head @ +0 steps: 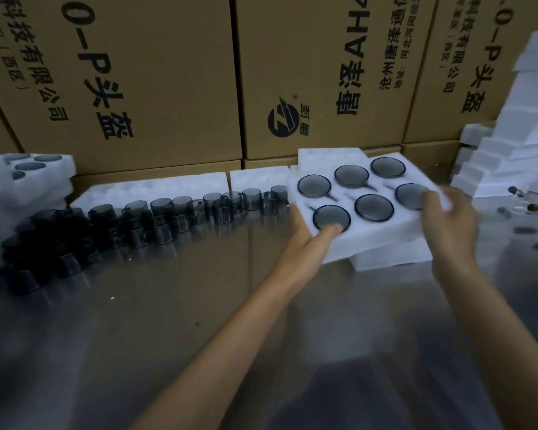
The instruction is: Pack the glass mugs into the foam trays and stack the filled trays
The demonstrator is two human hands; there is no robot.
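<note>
A white foam tray (382, 232) filled with several smoky glass mugs (374, 207) is lifted and tilted above another foam tray (395, 259) on the table. My left hand (314, 235) grips its near left corner, thumb on a mug's rim. My right hand (448, 217) grips its right edge. Loose grey mugs (156, 218) stand in rows across the table's left and middle. At the far left edge a stack of filled trays (28, 172) rises.
Large cardboard boxes (156, 76) form a wall behind the table. Empty foam trays (149, 189) lie along the back. A tall pile of white foam trays (516, 131) stands at the right. The steel table (168, 321) reflects light.
</note>
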